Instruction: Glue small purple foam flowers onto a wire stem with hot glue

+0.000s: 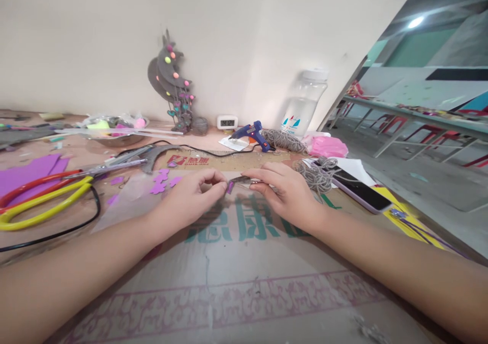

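Observation:
My left hand (202,194) has thumb and forefinger closed at the edge of a small purple piece (230,187), which looks like foam or felt. Facing it, my right hand (284,189) pinches a slim dark grey curved piece (240,180) that reaches over to the purple one. Whether the two pieces are joined I cannot tell. Both hands are just above a cardboard sheet (236,262) with printed green characters. Left of my left hand are several purple flower-like cutouts (158,181).
Large red-and-yellow-handled scissors (46,201) and purple sheets (34,171) lie left. A blue glue gun (253,134), small clock (227,122), water bottle (303,105), grey yarn (318,176) and phone (356,189) stand or lie beyond and right. A moon ornament (171,74) leans at the wall.

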Demonstrator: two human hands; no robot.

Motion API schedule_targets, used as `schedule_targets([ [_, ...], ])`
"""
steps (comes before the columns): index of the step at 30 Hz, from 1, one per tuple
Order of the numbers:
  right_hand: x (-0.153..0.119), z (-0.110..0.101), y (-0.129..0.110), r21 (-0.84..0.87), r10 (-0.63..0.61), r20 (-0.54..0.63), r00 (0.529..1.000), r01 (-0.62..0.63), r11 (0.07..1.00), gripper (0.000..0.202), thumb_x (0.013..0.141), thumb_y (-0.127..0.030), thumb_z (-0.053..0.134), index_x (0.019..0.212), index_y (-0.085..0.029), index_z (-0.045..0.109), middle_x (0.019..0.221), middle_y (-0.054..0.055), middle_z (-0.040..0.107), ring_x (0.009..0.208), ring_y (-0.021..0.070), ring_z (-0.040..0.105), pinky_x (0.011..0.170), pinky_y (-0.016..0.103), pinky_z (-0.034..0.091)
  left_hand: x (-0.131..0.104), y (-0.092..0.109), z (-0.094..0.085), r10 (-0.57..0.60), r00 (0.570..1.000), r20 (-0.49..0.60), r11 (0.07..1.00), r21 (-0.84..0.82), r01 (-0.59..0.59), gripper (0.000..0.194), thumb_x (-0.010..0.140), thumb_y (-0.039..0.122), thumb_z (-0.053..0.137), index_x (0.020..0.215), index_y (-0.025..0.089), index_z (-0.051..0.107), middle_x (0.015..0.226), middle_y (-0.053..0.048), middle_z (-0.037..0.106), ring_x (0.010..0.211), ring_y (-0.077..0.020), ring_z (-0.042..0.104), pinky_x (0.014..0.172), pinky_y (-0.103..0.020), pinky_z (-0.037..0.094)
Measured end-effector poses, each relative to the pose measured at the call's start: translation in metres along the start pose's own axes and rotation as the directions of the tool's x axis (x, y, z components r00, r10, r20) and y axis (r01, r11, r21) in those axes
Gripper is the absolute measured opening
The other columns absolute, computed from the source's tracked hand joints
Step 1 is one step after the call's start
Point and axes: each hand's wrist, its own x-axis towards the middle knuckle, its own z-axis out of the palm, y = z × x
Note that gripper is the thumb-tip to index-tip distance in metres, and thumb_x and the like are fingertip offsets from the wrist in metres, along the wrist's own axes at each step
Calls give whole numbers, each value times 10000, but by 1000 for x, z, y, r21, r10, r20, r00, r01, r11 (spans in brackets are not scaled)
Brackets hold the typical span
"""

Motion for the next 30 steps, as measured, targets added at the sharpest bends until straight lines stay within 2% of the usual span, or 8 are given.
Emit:
schedule_targets([
  [13,1,0,0,-36,-20,23,1000,21,999,262,895,-256,460,1085,-177,623,774,53,575,726,171,501,667,294,374,0,0,0,15,1000,11,1000,7,-15,144,803,259,451,708,191,535,692,9,567,641,-127,541,584,-223,438],
  [21,1,0,1,-30,-24,17,1000,24,999,256,890,-249,470,1071,-172,633,771,57,584,719,169,501,662,291,371,0,-3,0,68,997,42,997,27,-69,157,813,262,441,714,189,538,670,15,545,636,-122,520,578,-216,422],
  [30,0,3,5,11,-30,-3,1000,30,999,261,889,-241,473,1088,-179,630,758,45,567,709,160,498,659,289,374,-1,2,-2,32,998,48,999,21,-33,163,815,275,435,722,191,538,699,6,575,646,-127,545,594,-223,444],
])
